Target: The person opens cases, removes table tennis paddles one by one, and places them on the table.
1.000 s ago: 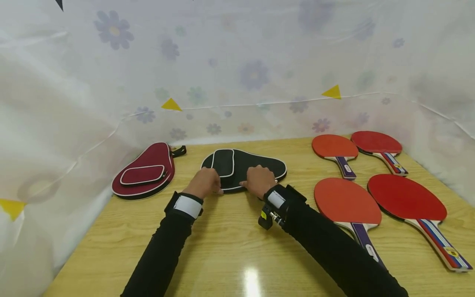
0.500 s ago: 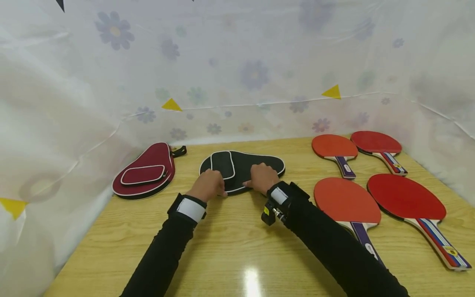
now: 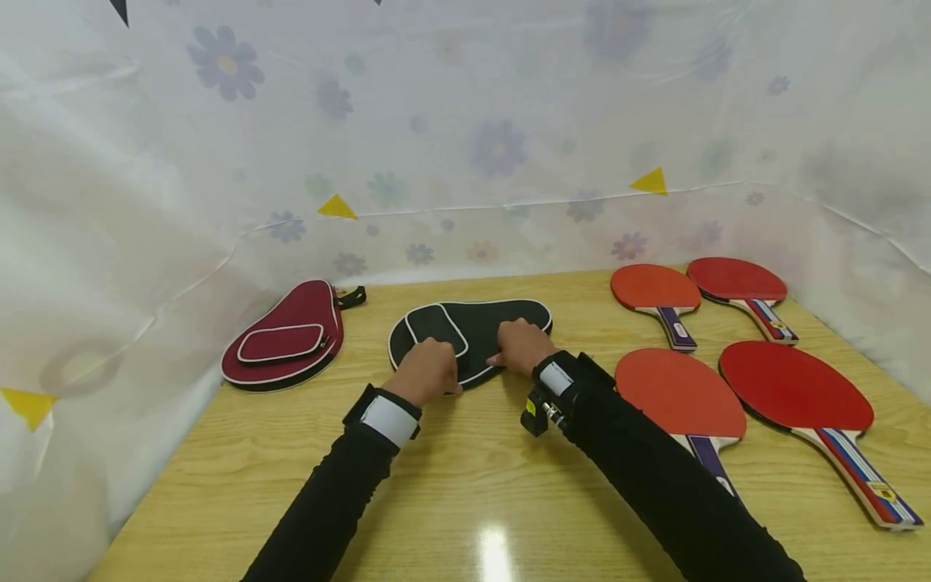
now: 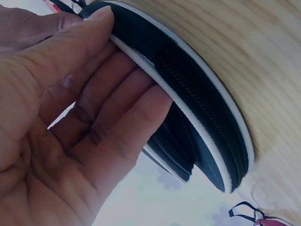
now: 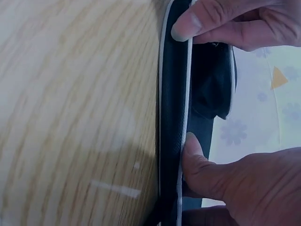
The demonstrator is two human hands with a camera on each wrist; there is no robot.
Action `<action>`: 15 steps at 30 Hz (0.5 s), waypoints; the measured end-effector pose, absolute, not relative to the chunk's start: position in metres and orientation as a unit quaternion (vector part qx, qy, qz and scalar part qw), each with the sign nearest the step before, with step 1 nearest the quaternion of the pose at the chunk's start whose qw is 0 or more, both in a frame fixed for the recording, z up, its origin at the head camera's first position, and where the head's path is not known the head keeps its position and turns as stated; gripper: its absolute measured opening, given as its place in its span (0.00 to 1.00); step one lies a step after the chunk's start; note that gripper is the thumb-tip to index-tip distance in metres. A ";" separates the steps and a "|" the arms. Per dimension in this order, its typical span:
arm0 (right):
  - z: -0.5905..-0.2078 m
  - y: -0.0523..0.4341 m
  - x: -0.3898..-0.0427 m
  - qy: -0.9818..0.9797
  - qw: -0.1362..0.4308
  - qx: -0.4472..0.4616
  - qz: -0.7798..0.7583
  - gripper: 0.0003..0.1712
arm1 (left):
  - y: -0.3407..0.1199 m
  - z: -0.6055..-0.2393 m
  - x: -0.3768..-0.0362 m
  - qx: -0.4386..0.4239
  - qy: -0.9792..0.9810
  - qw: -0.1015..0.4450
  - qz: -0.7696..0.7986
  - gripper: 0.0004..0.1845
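A black table tennis paddle case with white piping lies on the table, its small pocket facing up on the wide end. My left hand grips its near rim by the pocket. In the left wrist view the thumb presses the side band while curled fingers lie over the top, and a zipper runs along that band. Farther right, my right hand holds the same near edge, its thumb at the piping and its other fingers mostly hidden.
A dark red paddle case with a black strap lies at the left. Several red-faced paddles lie at the right, including a nearer orange-red one beside my right forearm. A flower-patterned sheet hangs behind the wooden table.
The black case has turned counterclockwise, its pocket end coming nearer and its narrow end moving slightly back and left. My left hand has shifted right and nearer; my right hand slightly right.
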State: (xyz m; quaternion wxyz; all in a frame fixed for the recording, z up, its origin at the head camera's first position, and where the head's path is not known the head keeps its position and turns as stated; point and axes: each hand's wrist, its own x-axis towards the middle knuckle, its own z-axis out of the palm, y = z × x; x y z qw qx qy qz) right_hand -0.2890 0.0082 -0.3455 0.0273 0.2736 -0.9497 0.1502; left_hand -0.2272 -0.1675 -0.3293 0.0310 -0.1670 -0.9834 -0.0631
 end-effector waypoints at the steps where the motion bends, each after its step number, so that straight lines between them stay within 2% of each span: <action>1: -0.345 0.009 -0.289 -0.949 0.024 0.274 0.152 0.21 | -0.166 -0.329 -0.227 -0.167 -0.983 0.034 -0.062 0.13; 5: -0.344 0.010 -0.291 -0.947 0.015 0.283 0.153 0.21 | -0.160 -0.329 -0.225 -0.173 -0.982 0.041 -0.065 0.12; 11: -0.344 0.010 -0.294 -0.944 0.000 0.292 0.154 0.19 | -0.168 -0.328 -0.223 -0.223 -0.969 0.014 -0.102 0.02; 15: -0.345 0.010 -0.294 -0.943 0.001 0.294 0.154 0.17 | -0.191 -0.326 -0.224 -0.269 -0.956 -0.004 -0.116 0.04</action>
